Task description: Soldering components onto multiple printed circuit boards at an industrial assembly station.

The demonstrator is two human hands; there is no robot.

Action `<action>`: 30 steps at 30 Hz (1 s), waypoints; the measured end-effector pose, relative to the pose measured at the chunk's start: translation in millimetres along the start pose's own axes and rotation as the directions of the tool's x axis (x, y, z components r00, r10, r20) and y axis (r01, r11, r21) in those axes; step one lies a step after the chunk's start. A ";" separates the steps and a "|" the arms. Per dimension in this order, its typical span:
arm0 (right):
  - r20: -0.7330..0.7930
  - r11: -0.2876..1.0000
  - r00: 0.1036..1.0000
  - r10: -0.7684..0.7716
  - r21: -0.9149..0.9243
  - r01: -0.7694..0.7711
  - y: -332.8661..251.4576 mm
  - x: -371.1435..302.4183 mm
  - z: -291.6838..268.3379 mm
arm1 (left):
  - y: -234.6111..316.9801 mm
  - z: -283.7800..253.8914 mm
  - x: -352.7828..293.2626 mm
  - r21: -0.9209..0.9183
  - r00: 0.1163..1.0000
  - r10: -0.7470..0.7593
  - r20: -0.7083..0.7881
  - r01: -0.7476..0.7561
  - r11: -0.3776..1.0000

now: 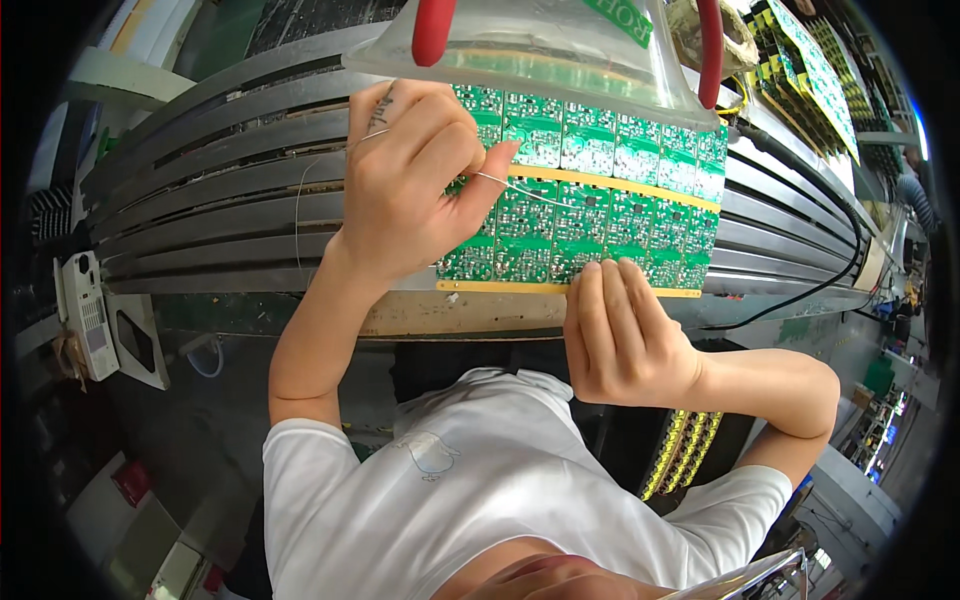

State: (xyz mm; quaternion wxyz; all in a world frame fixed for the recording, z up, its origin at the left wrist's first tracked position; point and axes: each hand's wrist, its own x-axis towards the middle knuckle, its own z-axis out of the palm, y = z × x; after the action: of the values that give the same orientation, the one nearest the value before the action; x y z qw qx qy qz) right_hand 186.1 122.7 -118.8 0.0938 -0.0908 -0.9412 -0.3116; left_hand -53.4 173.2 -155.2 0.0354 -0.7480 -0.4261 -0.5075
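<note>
A green circuit board panel (530, 240), split into many small repeated boards with yellow strips, lies on the slatted metal rails in front of me. Above its left part, my left hand (410, 180) is closed, thumb and index finger pinching a thin silvery wire (530, 191). The wire's free end reaches over the panel's middle, and its other part loops down left of my wrist. At the panel's near edge, my right hand (625, 335) has its fingers pressed together, tips over the edge. Its thumb is hidden.
A clear plastic sheet (540, 75) with red bars hangs over the panel's far side. Stacked green boards (815, 65) stand at the far right. A black cable (820, 185) curves along the right rails. A white device (88, 315) sits at the left.
</note>
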 end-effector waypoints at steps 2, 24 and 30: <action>0.007 0.999 1.000 -0.020 -0.034 0.021 -0.2 0.7 0.5 | 0.9 0.1 -1.4 -0.002 1.000 0.003 -0.002 -0.003 1.000; -0.055 0.997 0.995 -0.080 0.018 0.081 8.6 -1.7 7.7 | 8.3 6.3 -4.0 -0.046 0.993 0.086 0.085 -0.082 0.996; -0.072 0.995 0.994 -0.083 0.043 0.087 9.9 -2.0 6.7 | 10.5 4.8 -6.6 -0.035 0.994 0.069 0.086 -0.066 0.997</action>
State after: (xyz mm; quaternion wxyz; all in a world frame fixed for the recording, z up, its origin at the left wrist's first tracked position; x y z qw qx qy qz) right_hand 189.5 134.3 -119.0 0.1157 -0.0374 -0.9473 -0.2965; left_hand -43.6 164.9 -158.7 0.0219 -0.7840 -0.3934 -0.4797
